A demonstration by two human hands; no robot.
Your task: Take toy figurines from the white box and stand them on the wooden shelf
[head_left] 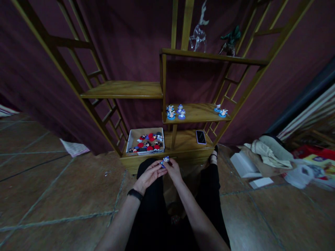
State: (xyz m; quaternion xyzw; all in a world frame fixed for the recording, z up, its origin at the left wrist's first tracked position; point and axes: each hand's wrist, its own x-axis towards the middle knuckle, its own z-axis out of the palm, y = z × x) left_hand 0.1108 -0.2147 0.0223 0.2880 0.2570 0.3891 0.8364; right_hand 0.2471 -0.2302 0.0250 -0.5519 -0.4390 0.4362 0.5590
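Note:
Between my two hands, just in front of the low shelf, is a small purple-and-white figurine (pixel 165 159). My left hand (pixel 150 175) has its fingers closed on the figurine's lower left side. From the other side, my right hand (pixel 173 170) grips it with bent fingers. Part of its base is hidden by the fingers. Just beyond my left hand, an open cardboard box (pixel 128 143) holds several small figurines in red, black and white, lying jumbled. More blue- and purple-based figurines (pixel 181 114) stand upright on the shelf above.
A wooden display rack (pixel 123 90) spans the front. A phone (pixel 201 137) lies on its bottom board. Two figurines (pixel 223 113) stand at the middle shelf's right end. A clear deer ornament (pixel 199 35) and dark statuette (pixel 231 40) top the rack. Boxes (pixel 246 165) and bags clutter the right floor.

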